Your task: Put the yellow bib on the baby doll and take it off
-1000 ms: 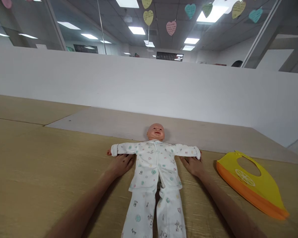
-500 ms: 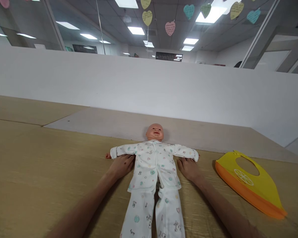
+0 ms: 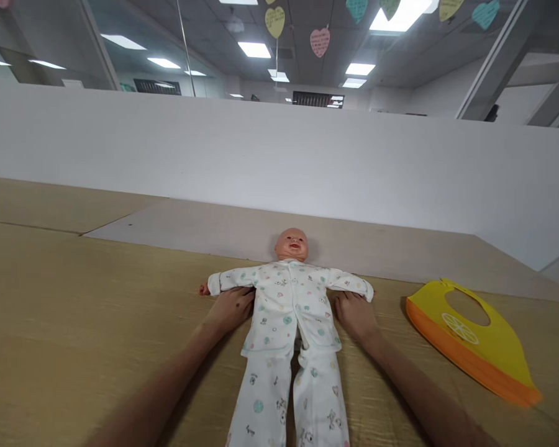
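— Position of the soft baby doll in white printed pajamas (image 3: 284, 323)?
— Flat on its back on a tan wood-grain tabletop (image 3: 60, 323), head far, arms spread.
— Hands?
— Well apart, palms down, 1 on each side of the torso: left hand (image 3: 230, 309), right hand (image 3: 356, 316). Just under the sleeves, no grip.
— Handling?
— Probably light, floppy, not fragile. Best hold: around the torso, not the loose sleeves.
— Yellow-and-orange rubbery bib (image 3: 466, 335)?
— Flat on the right, well clear of both hands.
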Action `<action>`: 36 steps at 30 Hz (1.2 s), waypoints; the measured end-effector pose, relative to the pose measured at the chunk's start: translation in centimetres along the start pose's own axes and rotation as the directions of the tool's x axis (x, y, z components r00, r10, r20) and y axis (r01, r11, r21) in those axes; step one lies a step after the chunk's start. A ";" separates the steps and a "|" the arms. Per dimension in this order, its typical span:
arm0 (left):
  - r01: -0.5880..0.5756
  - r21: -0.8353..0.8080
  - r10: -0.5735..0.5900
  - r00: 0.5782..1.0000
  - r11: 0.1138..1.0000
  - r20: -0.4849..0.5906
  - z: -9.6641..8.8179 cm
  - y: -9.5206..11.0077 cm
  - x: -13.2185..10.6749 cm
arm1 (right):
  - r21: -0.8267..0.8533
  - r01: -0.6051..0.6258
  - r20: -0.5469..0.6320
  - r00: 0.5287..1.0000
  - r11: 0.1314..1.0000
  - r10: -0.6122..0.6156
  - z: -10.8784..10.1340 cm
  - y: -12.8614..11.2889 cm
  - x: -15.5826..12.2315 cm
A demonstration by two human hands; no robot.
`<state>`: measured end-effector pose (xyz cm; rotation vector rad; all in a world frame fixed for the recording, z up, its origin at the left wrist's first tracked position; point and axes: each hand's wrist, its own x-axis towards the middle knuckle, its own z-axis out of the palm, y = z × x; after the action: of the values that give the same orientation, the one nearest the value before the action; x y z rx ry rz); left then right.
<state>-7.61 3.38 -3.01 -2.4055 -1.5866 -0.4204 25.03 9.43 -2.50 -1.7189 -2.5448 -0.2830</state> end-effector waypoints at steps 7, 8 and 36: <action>-0.037 0.012 0.037 0.999 0.999 -0.010 0.2 0.0 -0.1 | -0.022 0.032 0.005 0.999 0.999 -0.032 -0.7 -0.1 -0.2; -0.049 0.012 0.050 0.998 0.999 -0.030 0.2 0.0 -0.1 | -0.016 0.036 -0.001 0.999 0.999 -0.036 -0.8 -0.2 -0.2; 0.451 -0.068 -0.456 0.869 0.890 -0.194 0.4 -6.1 -2.2 | 0.693 0.014 -0.120 0.988 0.721 0.097 2.8 8.2 2.4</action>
<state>-13.99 3.97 -4.02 -1.9027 -2.0478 -0.7447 31.87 15.16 -3.94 -1.3719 -2.0792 0.4837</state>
